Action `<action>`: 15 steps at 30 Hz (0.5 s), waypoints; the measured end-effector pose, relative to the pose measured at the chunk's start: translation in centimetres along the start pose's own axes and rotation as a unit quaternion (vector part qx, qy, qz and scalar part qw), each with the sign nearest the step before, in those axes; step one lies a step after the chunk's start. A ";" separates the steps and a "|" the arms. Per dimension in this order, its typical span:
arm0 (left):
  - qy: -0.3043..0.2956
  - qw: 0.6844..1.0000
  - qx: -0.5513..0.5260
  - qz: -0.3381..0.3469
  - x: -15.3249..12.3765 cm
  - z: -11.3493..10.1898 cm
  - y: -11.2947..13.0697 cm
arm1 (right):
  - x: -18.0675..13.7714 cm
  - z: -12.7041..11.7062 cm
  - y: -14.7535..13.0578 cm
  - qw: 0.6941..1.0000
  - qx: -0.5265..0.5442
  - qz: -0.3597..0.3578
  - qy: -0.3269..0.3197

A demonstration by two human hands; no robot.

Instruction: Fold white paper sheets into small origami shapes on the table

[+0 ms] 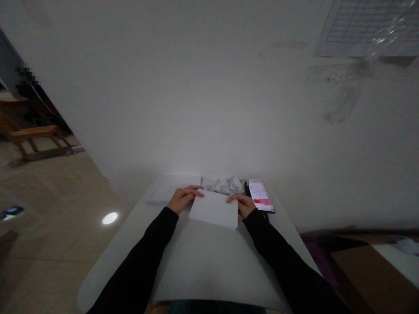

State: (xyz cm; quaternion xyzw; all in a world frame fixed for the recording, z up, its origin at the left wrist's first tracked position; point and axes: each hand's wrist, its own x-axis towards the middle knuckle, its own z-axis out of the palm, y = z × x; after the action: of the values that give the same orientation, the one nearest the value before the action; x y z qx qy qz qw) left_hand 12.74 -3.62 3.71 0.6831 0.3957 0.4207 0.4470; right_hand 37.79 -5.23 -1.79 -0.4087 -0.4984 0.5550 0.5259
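A folded white sheet of paper (214, 209) lies on the white table (196, 257) between my hands. My left hand (183, 198) rests at its upper left corner, fingers curled with the tips pressing the paper's edge. My right hand (244, 204) holds the upper right edge, fingers pinched on the paper. Both arms are in black sleeves. Just behind the sheet lie several folded white paper shapes (222, 184).
A stack of white paper (166, 188) lies at the table's back left. A dark object with a blurred white and red cover (260, 196) lies at the back right. A white wall rises behind the table. A wooden chair (32, 137) stands far left, and a brown box (369, 270) sits at right.
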 end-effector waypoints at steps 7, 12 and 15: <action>-0.053 0.975 0.208 0.053 -0.9 2.2 -0.5 | -0.8 0.6 -0.8 0.979 -0.156 -0.102 -0.083; -0.144 0.958 0.247 0.033 -1.3 4.0 -1.7 | -1.2 1.4 -0.6 0.973 -0.143 -0.093 -0.152; -0.119 0.967 0.224 0.021 -1.0 4.0 -1.8 | -0.9 1.5 -0.3 0.991 -0.061 -0.059 -0.104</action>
State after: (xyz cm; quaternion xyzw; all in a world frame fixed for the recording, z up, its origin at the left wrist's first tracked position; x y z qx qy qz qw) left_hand 15.86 -5.16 0.79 0.8192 0.4091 0.2466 0.3175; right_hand 36.49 -6.30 -1.34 -0.3498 -0.6069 0.5309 0.4769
